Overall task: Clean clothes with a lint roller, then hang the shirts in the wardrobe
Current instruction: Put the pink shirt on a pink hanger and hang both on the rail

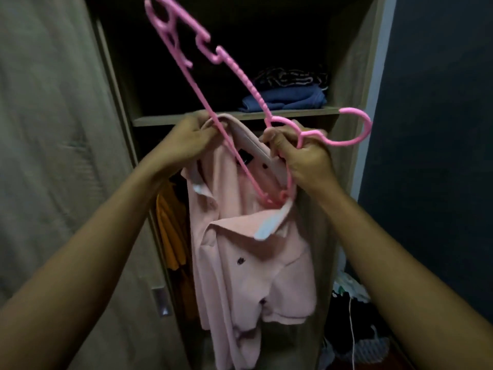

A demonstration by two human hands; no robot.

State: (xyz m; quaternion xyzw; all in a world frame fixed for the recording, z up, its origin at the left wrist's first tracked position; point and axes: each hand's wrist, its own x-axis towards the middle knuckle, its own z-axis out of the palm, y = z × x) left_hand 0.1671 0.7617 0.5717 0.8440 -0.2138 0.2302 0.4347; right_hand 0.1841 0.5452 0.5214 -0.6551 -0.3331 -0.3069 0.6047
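A pale pink collared shirt (248, 252) with dark buttons hangs in front of the open wardrobe (240, 117). My left hand (184, 140) pinches its collar at the upper left. My right hand (301, 156) grips a pink plastic hanger (234, 68) near its hook, which points right. The hanger is tilted steeply: one arm sticks up to the upper left, the other end sits inside the shirt's neck opening. No lint roller is in view.
Folded blue and dark clothes (285, 98) lie on the wardrobe shelf. Orange garments (170, 231) hang inside, left of the shirt. The wardrobe door (53, 156) with a metal handle stands at the left. A dark wall and a clothes pile (354, 316) are at the right.
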